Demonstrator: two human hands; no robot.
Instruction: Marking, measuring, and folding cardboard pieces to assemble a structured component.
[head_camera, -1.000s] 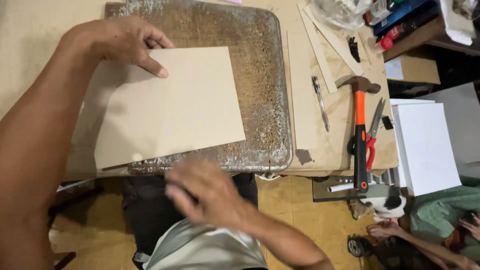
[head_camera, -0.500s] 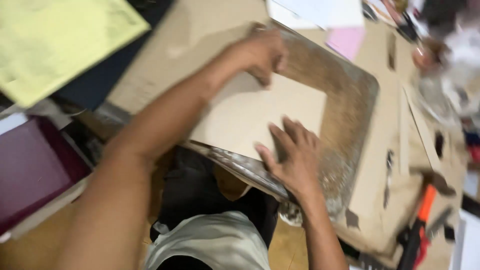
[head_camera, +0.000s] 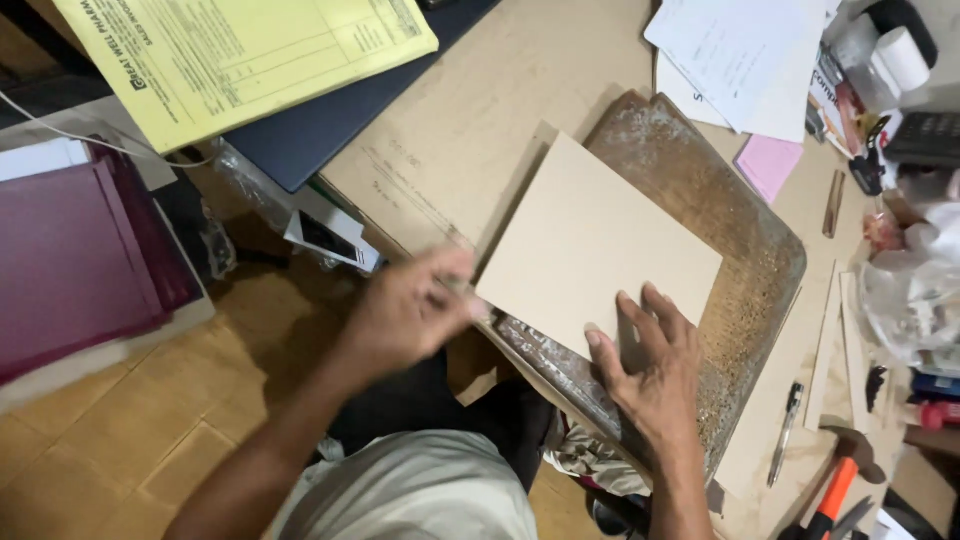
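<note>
Two hands are on the job, and we have them both at one tan sheet of board lying flat on a worn, speckled metal tray on the counter. A second ago our left hand was spread over the sheet's far corner; now it has come down to the near left edge, fingers curled together and pinching at that edge, though the blur means we cannot tell exactly how much it grips. Our right hand, which a moment back hovered at the near rim, is now planted on the sheet's near right corner, fingers spread and pressed flat. So the sheet is pinned on one side and nipped on the other, still on the tray, its long edges running at an angle across it. We judge that we are squaring or sliding the sheet into place rather than lifting it, since it lies flat with no edge raised. Our view has also swung left, so more of the surroundings show: a yellow printed form on a dark blue folder at the far left, a maroon folder lower down beside the wooden floor, white papers and a pink slip beyond the tray. A pen and an orange-handled hammer lie well apart to the right, untouched.
</note>
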